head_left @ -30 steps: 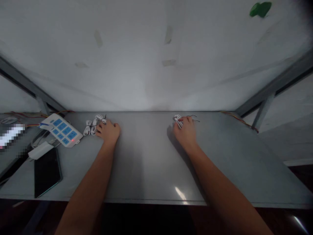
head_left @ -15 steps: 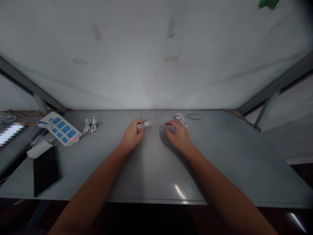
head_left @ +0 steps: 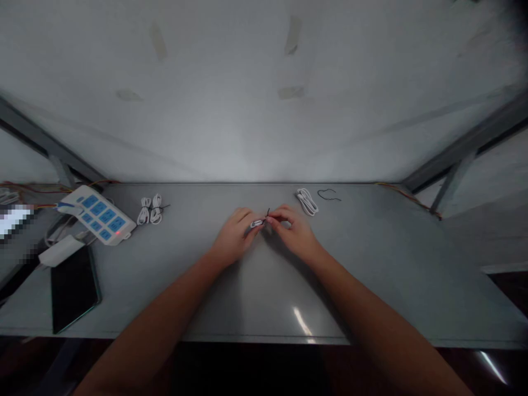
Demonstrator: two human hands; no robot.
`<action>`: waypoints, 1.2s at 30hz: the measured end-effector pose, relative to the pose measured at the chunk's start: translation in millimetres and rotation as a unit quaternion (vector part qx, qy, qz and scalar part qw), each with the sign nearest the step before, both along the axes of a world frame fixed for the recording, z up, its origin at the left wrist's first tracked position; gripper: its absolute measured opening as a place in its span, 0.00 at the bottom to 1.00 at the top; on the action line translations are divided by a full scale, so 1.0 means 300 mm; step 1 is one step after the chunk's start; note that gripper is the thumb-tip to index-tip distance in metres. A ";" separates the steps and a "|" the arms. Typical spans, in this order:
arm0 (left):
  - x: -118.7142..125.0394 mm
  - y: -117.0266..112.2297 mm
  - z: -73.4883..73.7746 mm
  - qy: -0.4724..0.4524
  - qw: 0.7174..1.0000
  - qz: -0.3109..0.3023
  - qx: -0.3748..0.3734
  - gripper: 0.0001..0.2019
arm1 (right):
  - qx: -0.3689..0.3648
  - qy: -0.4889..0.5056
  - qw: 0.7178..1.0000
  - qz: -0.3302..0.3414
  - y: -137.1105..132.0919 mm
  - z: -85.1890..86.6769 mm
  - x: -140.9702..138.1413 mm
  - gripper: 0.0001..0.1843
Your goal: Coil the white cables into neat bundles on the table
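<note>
Near the middle of the table, my left hand [head_left: 235,235] is closed around a bundled white cable [head_left: 256,224], most of it hidden by the fingers. A black twist tie [head_left: 268,212] sticks up from the bundle's right side. My right hand [head_left: 293,231] pinches this tie between thumb and fingertips, close against the left fingers. Behind the right hand lies a coiled white cable [head_left: 307,202] with no tie around it. A loose black twist tie [head_left: 329,194] rests to its right. Two white cable bundles [head_left: 150,210], bound with black ties, lie on the left.
A white power strip [head_left: 99,214] with blue sockets and a lit red light sits at the left. Nearer are a white adapter [head_left: 64,250] and a dark tablet or phone [head_left: 75,291]. A pale wall [head_left: 226,126] rises behind the grey table [head_left: 391,264].
My right hand has moved left to meet the bundle and now pinches its tie. My left hand has turned the bundle and shifted slightly right and nearer. The view has shifted slightly.
</note>
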State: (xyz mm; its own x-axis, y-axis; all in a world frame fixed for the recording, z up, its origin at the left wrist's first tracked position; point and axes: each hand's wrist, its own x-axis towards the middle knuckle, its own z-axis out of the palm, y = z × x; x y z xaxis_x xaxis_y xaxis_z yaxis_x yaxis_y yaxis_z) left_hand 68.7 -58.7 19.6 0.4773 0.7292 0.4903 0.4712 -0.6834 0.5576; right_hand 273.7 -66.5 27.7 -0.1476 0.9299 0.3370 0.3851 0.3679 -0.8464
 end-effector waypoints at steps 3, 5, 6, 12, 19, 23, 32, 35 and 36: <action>-0.005 -0.004 0.008 -0.040 0.999 -0.034 0.011 0.12 | -0.076 0.062 0.994 0.050 0.008 0.005 0.013 0.11; -0.004 -0.007 0.003 -0.059 0.997 -0.042 -0.020 0.14 | -0.123 0.094 0.985 0.076 0.008 0.009 0.016 0.13; -0.003 -0.008 -0.002 -0.072 0.996 -0.042 -0.043 0.15 | -0.141 0.106 0.981 0.083 0.007 0.010 0.016 0.13; 0.025 -0.016 -0.035 -0.227 0.953 -0.035 -0.199 0.22 | -0.165 0.104 0.977 0.084 0.006 0.002 0.011 0.12; 0.027 -0.017 0.010 -0.284 0.923 0.013 -0.260 0.08 | -0.107 0.026 0.992 0.069 -0.003 0.005 0.000 0.04; 0.029 -0.018 0.035 -0.326 0.872 0.006 -0.367 0.09 | -0.055 -0.010 0.996 0.063 -0.026 0.027 -0.004 0.05; 0.027 -0.021 0.020 -0.308 0.764 -0.049 -0.565 0.20 | 0.002 -0.009 1.000 0.006 -0.028 0.028 0.008 0.05; 0.029 -0.024 0.002 -0.278 0.752 -0.090 -0.591 0.26 | 0.008 -0.002 1.000 -0.013 -0.020 0.026 0.013 0.05; 0.030 -0.027 0.003 -0.283 0.741 -0.109 -0.599 0.27 | 0.014 -0.006 1.000 -0.020 -0.018 0.025 0.015 0.06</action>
State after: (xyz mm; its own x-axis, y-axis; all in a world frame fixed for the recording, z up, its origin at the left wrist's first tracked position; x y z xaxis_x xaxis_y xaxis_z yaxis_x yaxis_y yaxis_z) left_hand 77.8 -66.8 20.3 0.6128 0.7394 -0.2790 -0.1193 0.4355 0.8923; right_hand 278.4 -71.7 35.2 -0.1147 0.9255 0.3611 0.4109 0.3751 -0.8309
